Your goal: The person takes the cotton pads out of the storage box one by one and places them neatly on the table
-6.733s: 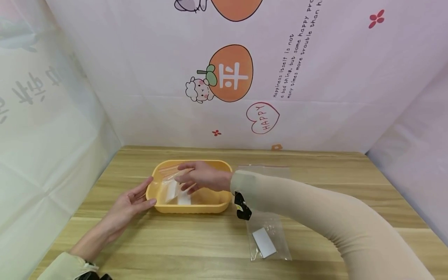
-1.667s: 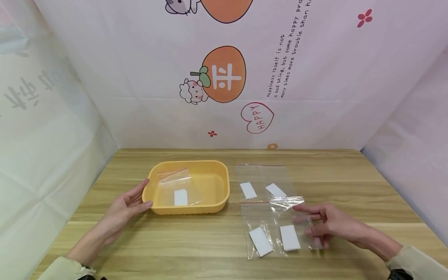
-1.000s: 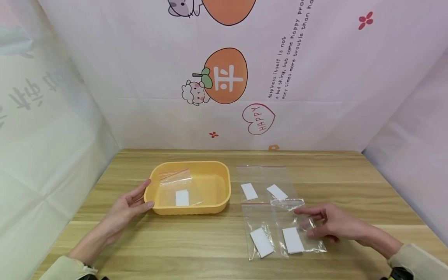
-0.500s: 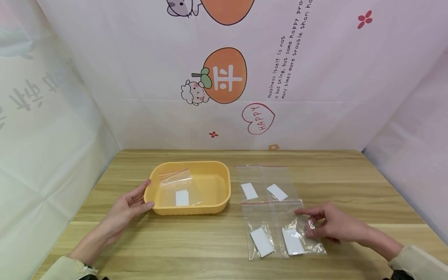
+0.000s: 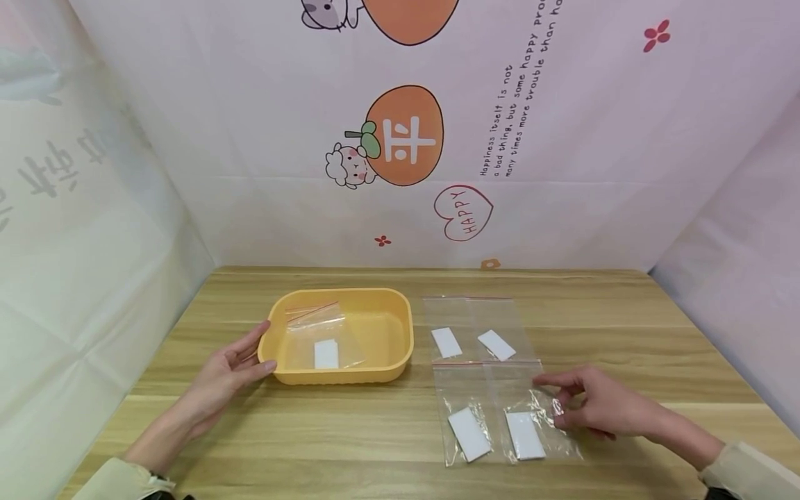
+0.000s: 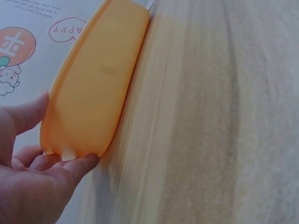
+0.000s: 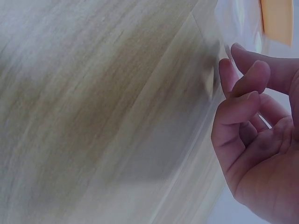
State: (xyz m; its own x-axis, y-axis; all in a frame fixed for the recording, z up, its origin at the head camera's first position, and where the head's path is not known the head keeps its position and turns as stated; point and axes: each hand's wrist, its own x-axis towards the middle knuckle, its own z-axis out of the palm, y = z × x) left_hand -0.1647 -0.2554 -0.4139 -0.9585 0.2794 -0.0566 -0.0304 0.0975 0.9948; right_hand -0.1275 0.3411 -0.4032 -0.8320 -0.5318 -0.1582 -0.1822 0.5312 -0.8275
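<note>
My left hand (image 5: 219, 378) grips the left end of a yellow plastic basin (image 5: 387, 368); in the left wrist view the thumb is at its rim and fingers lie lower on its wall. Inside the basin lie clear zip bags (image 5: 315, 323) with a white rectangular piece (image 5: 326, 354). Right of it, several zip bags, each with a white piece, lie in two rows. My right hand (image 5: 600, 403) is at the right edge of the front-right bag (image 5: 531, 396), fingers loosely bent, thumb and index fingertips apart. Contact with the film is hard to make out.
The wooden table (image 5: 350, 437) runs back to a printed cloth wall (image 5: 281, 215), with more cloth at both sides. Back-row bags (image 5: 475, 312) overlap the top edges of the front row. A white piece (image 5: 469, 434) lies in the front-left bag.
My right hand left the basin and brought a bag to the front-right spot. Over the last second that bag has flattened, and the hand shifted slightly right. The left hand stays on the basin.
</note>
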